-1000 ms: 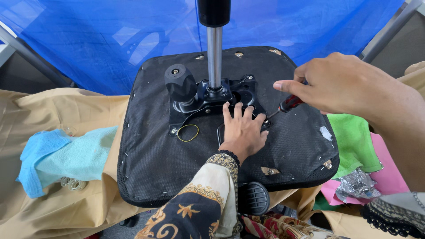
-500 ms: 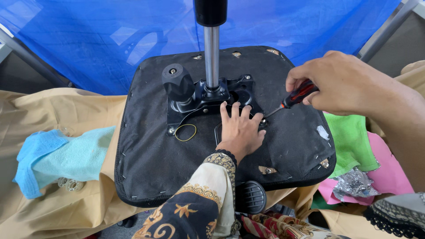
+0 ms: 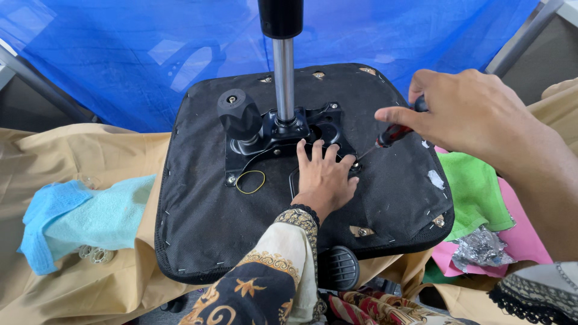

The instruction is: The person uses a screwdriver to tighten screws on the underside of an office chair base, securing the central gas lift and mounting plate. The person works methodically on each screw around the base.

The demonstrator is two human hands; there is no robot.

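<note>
A black fabric-covered seat base (image 3: 205,229) lies underside up. A black metal bracket (image 3: 253,147) is bolted to its middle, with a shiny steel column (image 3: 283,78) rising from it and a black knob (image 3: 239,114) at its left. My left hand (image 3: 325,177), in a patterned sleeve, lies flat with fingers spread on the seat at the bracket's front right corner. My right hand (image 3: 475,114) grips a red-and-black screwdriver (image 3: 391,135). Its tip points down-left at a screw (image 3: 355,164) beside my left fingertips. A yellow rubber band (image 3: 250,182) lies on the seat.
A blue tarp (image 3: 120,54) hangs behind. Tan cloth (image 3: 72,156) lies under the seat, with a light blue towel (image 3: 84,216) at left. Green cloth (image 3: 475,192), pink cloth (image 3: 524,241) and crumpled foil (image 3: 481,247) lie at right. A black ribbed round part (image 3: 342,268) sits below the seat's front edge.
My right hand has shifted a little with the screwdriver, whose tip stays at the same screw. My left hand stays flat in the same spot.
</note>
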